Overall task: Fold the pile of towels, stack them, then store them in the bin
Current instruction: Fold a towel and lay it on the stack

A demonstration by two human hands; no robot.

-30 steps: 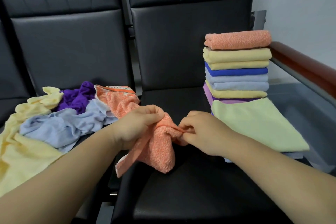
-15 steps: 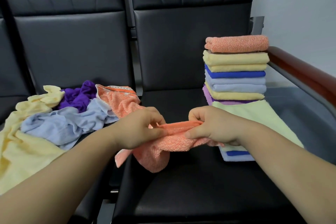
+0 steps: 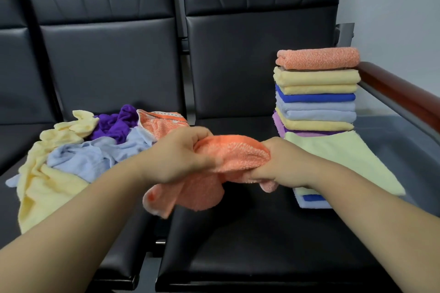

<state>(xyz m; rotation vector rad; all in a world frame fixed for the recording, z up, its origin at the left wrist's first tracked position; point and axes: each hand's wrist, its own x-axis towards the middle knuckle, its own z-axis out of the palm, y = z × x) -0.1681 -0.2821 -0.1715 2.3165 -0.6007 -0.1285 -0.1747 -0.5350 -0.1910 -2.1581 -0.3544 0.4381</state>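
Note:
An orange towel [image 3: 228,157] hangs bunched between my hands above the right black seat. My left hand [image 3: 177,157] grips its left part and my right hand [image 3: 278,162] grips its right edge, with loose ends drooping below. On the left seat lies a pile of unfolded towels [image 3: 71,157] in yellow, pale blue, purple and orange. A tall stack of folded towels [image 3: 316,93] stands at the right, topped by an orange one. In front of it lie a pale yellow-green folded towel [image 3: 338,157] and other flat folded ones. No bin is in view.
The black padded seats [image 3: 238,245] have tall backrests [image 3: 250,59] behind. A red-brown armrest [image 3: 400,93] runs along the right side, next to the stack. A gap separates the two seats near the bottom middle.
My hands have drawn apart, spreading the orange towel out between them and lifting it a little. The pile and the stack have not moved.

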